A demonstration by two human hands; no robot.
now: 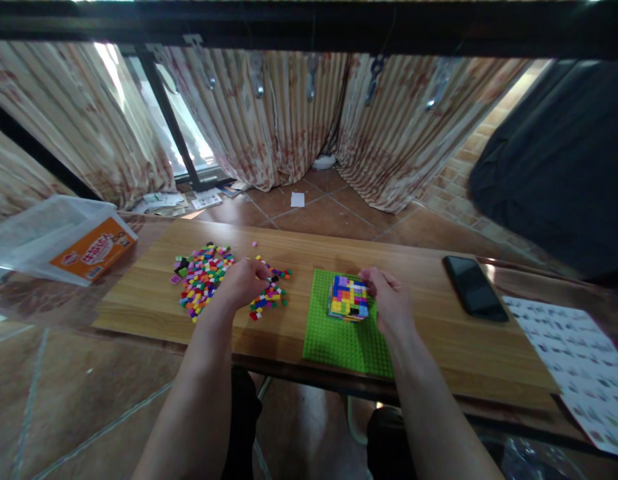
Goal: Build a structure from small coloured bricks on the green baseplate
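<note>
Over the loose toy bricks, my left hand reaches down with its fingers drawn together; whatever lies between the fingertips is too small to make out. A large heap of small coloured bricks spreads to its left, and a smaller scatter of bricks lies to its right. My right hand is at the right side of a multicoloured block of stacked bricks, fingers curled by its far right corner. What those fingers hold, if anything, is hidden. The block sits on a green studded baseplate.
A black phone and a printed sheet lie to the right on the wooden board's side. A clear plastic box with an orange label stands at far left. Striped curtains hang beyond the table.
</note>
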